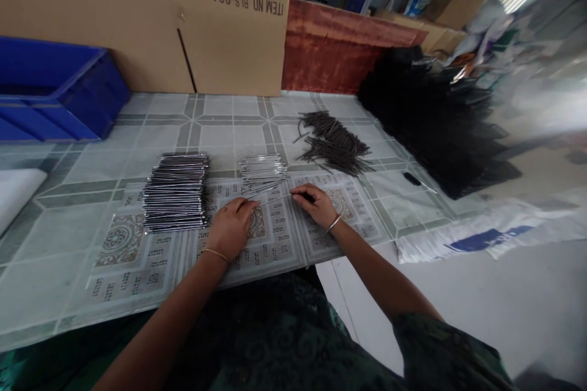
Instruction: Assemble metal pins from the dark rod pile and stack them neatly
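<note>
A thin silvery metal rod (276, 198) stretches between my two hands, just above the patterned mat. My left hand (230, 229) pinches its left end between thumb and fingers. At the other end, my right hand (317, 206) is closed in a pinch; a small dark piece may lie inside its fingers, but this is too small to make out. Right behind the hands lies a small pile of plain silvery rods (263, 168). Left of my left hand is a larger stack of dark-and-silver ribbed rods (175, 192). Thin dark grey tubes (337, 143) lie heaped beyond my right hand.
A blue plastic bin (92, 95) stands at the back left, before a tall cardboard sheet (233, 43). On the right, a large black pile (426, 116) covers the table's edge. A small black object (411, 179) lies near it. White printed sacking (458, 238) hangs lower right.
</note>
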The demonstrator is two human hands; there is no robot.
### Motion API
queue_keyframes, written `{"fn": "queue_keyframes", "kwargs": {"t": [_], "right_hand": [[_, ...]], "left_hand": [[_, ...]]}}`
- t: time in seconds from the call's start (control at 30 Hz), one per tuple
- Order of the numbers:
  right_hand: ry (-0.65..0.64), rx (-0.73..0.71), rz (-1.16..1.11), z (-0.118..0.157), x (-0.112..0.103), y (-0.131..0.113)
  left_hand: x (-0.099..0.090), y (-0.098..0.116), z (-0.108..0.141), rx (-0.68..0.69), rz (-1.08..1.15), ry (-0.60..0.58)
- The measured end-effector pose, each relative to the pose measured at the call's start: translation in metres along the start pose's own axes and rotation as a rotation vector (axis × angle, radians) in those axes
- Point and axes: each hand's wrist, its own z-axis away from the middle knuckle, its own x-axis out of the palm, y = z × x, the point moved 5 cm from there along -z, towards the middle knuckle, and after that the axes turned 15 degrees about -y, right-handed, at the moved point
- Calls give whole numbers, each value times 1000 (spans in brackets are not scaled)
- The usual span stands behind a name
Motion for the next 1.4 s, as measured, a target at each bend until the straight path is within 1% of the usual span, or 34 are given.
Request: {"fn": "queue_keyframes", "kwargs": {"t": [0.17, 0.3, 0.43, 0.53, 0.63, 0.7, 0.77, 0.83, 0.9, 0.97, 1.03, 1.13, 1.2, 1.23, 1.27, 1.3, 1.33, 1.37, 1.4], "right_hand": [[-22, -20, 10, -1, 1, -1], [-31, -44, 43, 0, 0, -2], [-110, -104, 169, -2, -4, -10], [-182, -150, 296, -9, -4, -24], [-250, -184, 376, -21, 6, -42], [-273, -198, 388, -30, 19, -57], [-281, -217, 382, -42, 35, -71], [-268, -253, 367, -55, 52, -85], [-240, -288, 342, -73, 71, -98], [-216, -301, 304, -95, 91, -108], [-205, -301, 268, -120, 115, -118], [-210, -297, 305, -154, 157, -134], [-254, -259, 405, -170, 182, -140], [-269, -236, 455, -174, 189, -142], [-268, -221, 496, -176, 191, -143], [-250, -218, 524, -174, 186, -143], [-222, -228, 539, -169, 174, -142], [-188, -243, 547, -161, 156, -139], [-154, -247, 557, -150, 132, -132]], "left_hand": [[2, 0, 0, 20, -31, -15], [-1, 1, 1, 24, -63, -16], [-5, 2, 3, 16, 14, -22], [-10, 2, 4, -24, 202, 31], [-15, 1, 7, -79, 534, 140], [-17, 0, 11, -116, 774, 222], [-19, -1, 17, -154, 949, 293], [-24, -6, 24, -208, 1039, 366], [-32, -17, 33, -253, 1081, 453], [-43, -34, 44, -262, 1079, 543], [-55, -53, 55, -250, 1008, 623], [-71, -80, 73, -284, 769, 711], [-77, -89, 82, -325, 592, 724], [-78, -89, 85, -334, 516, 715], [-79, -87, 86, -329, 452, 695], [-79, -83, 85, -306, 397, 665], [-78, -76, 83, -268, 354, 616], [-75, -67, 79, -217, 318, 550], [-71, -57, 74, -160, 286, 472]]}}
